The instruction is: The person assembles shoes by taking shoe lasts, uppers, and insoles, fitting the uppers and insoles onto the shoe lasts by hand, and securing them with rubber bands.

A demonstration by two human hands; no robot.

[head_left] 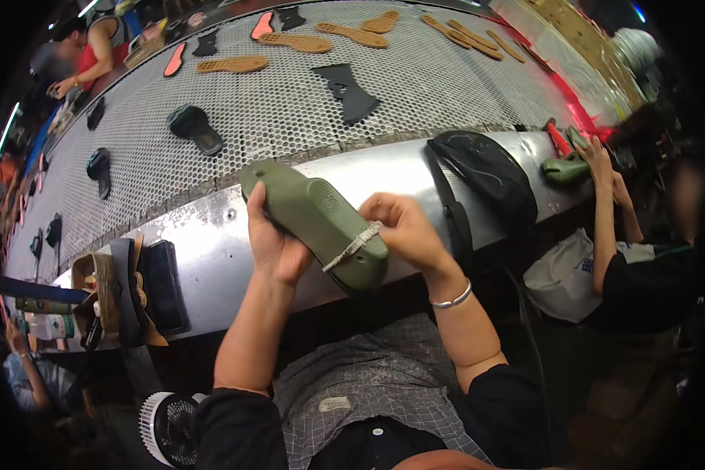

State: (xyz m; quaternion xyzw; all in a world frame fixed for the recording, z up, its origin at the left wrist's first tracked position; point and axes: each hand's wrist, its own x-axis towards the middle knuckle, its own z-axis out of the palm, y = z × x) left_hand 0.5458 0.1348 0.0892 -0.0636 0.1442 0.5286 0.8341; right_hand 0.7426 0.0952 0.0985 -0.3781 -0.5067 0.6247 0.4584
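A green plastic shoe last [301, 215] is held tilted in front of me, over the metal edge of the table. My left hand [272, 249] grips it from the left side, thumb up along it. Near its lower right end, a pale grey woven strap [354, 246] runs across the last. Beside that end my right hand [406, 227] has its fingers curled and pressed together on the end of the strap. The far side of the last is hidden.
On the perforated conveyor [274, 117] lie brown soles [294, 42], black slide sandals [196, 129] and a black cut piece [346, 92]. A black bag [482, 180] lies to my right; beyond it a co-worker's hands hold another green last [564, 170]. A box [94, 286] and tablet [163, 286] sit left.
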